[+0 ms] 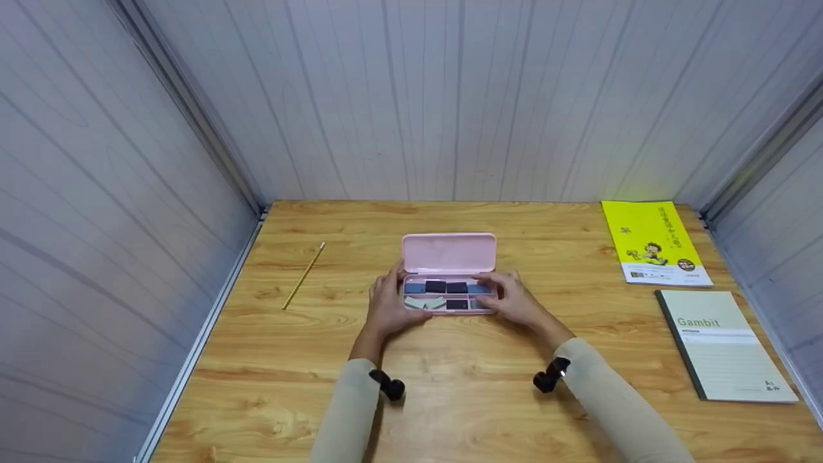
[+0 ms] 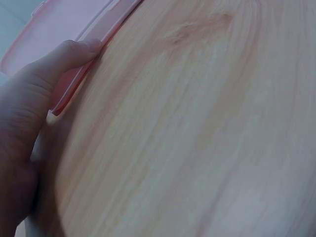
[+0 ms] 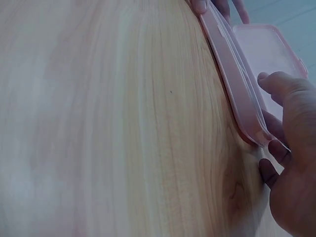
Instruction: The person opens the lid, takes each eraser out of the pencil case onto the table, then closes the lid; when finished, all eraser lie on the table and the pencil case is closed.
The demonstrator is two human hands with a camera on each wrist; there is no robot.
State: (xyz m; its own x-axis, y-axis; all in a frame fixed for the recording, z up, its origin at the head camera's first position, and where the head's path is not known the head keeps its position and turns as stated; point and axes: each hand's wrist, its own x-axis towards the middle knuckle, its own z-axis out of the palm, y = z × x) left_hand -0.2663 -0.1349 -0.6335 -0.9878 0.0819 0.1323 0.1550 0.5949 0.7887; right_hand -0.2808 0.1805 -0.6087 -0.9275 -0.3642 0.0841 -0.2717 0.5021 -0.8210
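A pink pencil case point(image 1: 449, 252) lies on the table with its lid raised at the back. Dark blocks point(image 1: 457, 304) and blue blocks sit in its compartments, with pale curved pieces point(image 1: 425, 303) at the front left. My left hand point(image 1: 389, 302) grips the case's left end, thumb on the front wall and fingers round the side. My right hand point(image 1: 514, 301) is at the right end, thumb and index finger apart over the right compartments. In the right wrist view its thumb point(image 3: 279, 84) is raised above the front rim, while other fingers bend beside the end wall.
A yellow pencil point(image 1: 303, 276) lies to the left on the wooden table point(image 1: 450, 392). At the right are a yellow booklet point(image 1: 656, 241) and, nearer, a pale notebook point(image 1: 723, 347) with a dark spine. Panel walls point(image 1: 418, 103) enclose the table's back and sides.
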